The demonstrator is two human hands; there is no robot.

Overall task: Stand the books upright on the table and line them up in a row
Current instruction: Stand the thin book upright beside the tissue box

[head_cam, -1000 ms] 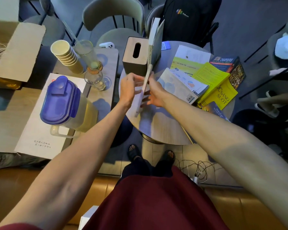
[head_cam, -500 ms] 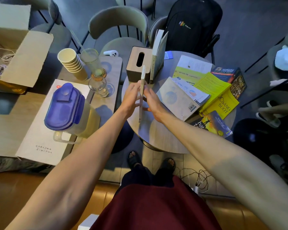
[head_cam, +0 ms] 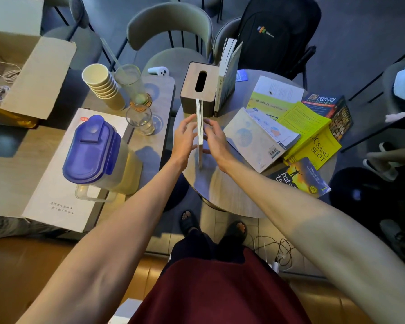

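A thin white book (head_cam: 199, 122) stands upright on the round table (head_cam: 211, 185), just in front of a wooden tissue box (head_cam: 192, 94). My left hand (head_cam: 185, 139) and my right hand (head_cam: 216, 141) flank it, fingertips pressed lightly on its two covers. Another book (head_cam: 228, 73) stands upright, slightly fanned, against the right side of the tissue box. Several books lie flat to the right: a pale one (head_cam: 250, 141), a yellow one (head_cam: 316, 139), a dark one (head_cam: 299, 178) at the table's edge, and a dark one (head_cam: 330, 108) at the far right.
A side table on the left carries a blue-lidded pitcher (head_cam: 91, 150), a stack of paper cups (head_cam: 103, 85) and glasses (head_cam: 139, 113). An open cardboard box (head_cam: 21, 73) sits far left. Chairs and a black backpack (head_cam: 278, 31) stand behind the round table.
The thin white book went from tilted to vertical and now stands on the table. Both hands have loosened from a flat press to fingertips along its sides.
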